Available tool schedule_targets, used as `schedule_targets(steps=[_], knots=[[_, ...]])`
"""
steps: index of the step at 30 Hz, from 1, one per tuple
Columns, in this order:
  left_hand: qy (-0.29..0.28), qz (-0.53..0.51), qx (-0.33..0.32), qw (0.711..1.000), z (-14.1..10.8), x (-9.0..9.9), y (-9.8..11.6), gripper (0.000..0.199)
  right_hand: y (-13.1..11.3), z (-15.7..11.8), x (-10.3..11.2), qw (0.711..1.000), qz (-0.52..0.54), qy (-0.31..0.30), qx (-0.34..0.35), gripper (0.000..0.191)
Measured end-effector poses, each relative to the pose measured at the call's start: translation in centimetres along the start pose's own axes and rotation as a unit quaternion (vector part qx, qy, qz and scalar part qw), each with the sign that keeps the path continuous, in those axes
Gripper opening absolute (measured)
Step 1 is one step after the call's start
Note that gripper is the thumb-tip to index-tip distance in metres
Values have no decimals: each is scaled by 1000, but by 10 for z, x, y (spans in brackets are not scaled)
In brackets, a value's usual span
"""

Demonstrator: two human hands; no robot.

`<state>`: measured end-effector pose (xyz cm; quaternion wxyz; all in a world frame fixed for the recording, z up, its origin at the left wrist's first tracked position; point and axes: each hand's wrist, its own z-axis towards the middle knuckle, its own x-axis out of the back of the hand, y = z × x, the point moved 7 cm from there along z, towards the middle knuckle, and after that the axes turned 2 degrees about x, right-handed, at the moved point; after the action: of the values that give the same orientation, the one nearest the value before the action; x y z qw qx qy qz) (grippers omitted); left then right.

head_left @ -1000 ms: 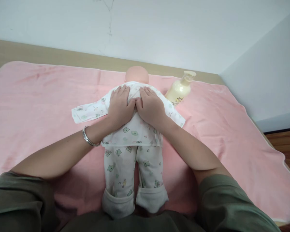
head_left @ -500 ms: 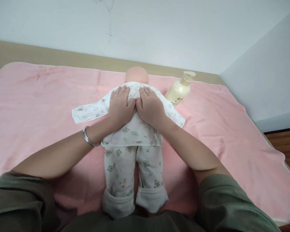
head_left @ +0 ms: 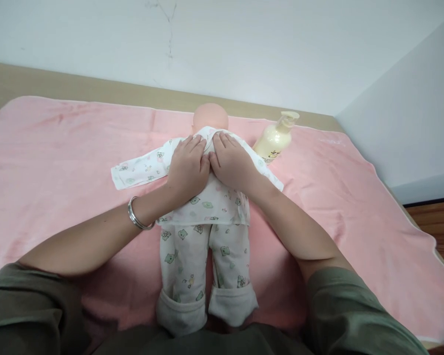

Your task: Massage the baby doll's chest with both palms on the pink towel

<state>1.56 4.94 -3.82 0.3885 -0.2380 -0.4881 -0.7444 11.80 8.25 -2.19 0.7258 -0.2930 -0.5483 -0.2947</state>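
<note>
A baby doll (head_left: 210, 117) lies face down with its head away from me, dressed in a white printed top (head_left: 203, 209) and matching trousers (head_left: 188, 261) with turned-up cuffs. My left hand (head_left: 188, 167) rests flat on the left side of the doll's upper back, fingers stretched out. Beside it, my right hand (head_left: 232, 162) lies flat on the right side, and the thumbs almost meet at the middle. Neither hand grips anything. The doll's left-lying sleeve (head_left: 138, 171) is spread out to the side; my right hand and forearm partly cover the other side of the top.
Beneath the doll is a pink blanket (head_left: 59, 187) over a wooden table (head_left: 96, 84). A cream pump bottle (head_left: 276, 140) leans beyond the doll's right sleeve. A white wall (head_left: 244, 49) rises behind, with another wall at the right.
My left hand has turned a little and its thumb has drawn in closer to the fingers. The cloth near the doll's neck is creased differently. My right hand has barely shifted.
</note>
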Motion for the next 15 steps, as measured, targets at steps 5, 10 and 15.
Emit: schedule_targets(steps=[5,10,15], knots=[[-54,19,23,998,20,-1,-12,49,-13,-11,9,997,-45,-45,31,60],[-71,61,20,995,30,2,-14,38,-34,-27,12,994,-108,-33,-7,56],[-52,130,-13,990,16,10,5,34,-18,-12,9,999,-42,-26,3,48]])
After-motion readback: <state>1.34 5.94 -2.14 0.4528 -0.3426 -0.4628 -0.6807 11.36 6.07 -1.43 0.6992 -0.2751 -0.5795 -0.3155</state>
